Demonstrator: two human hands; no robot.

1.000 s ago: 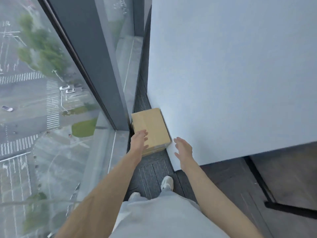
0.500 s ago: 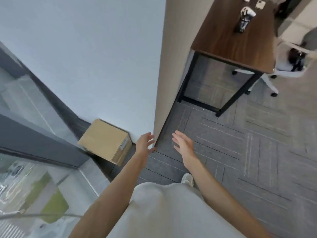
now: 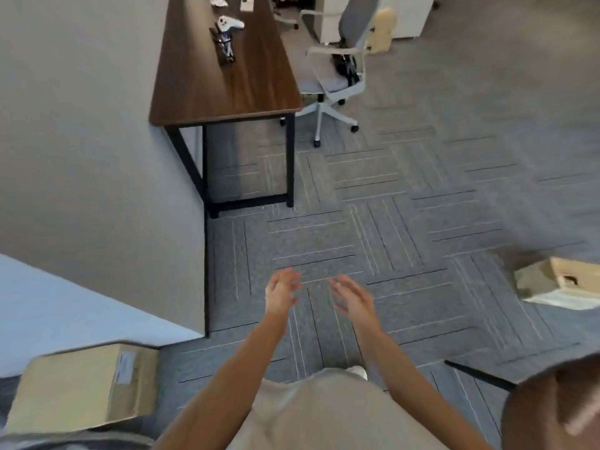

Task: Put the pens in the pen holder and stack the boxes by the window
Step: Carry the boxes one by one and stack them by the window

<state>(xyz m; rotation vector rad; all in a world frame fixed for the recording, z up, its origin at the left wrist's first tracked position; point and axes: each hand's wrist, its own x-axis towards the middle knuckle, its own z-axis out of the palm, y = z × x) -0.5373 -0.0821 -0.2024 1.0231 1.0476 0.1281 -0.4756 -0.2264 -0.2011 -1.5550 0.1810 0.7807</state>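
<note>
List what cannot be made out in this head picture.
- Pen holder on the desk, head view: too small and blurred to count pens.
- Box on the carpet, head view: cut by the right edge, blurred.
- Box by the wall, head view: label blurred, unreadable.
- Window: outside the frame.

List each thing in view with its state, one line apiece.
Left hand: open, holding nothing.
Right hand: open, holding nothing.
Near cardboard box: closed, on the floor against the wall.
Far cardboard box: on the floor at right, unstacked.
Pen holder: standing on the desk, contents blurred.
Office chair: beside the desk, dark item on seat.
</note>
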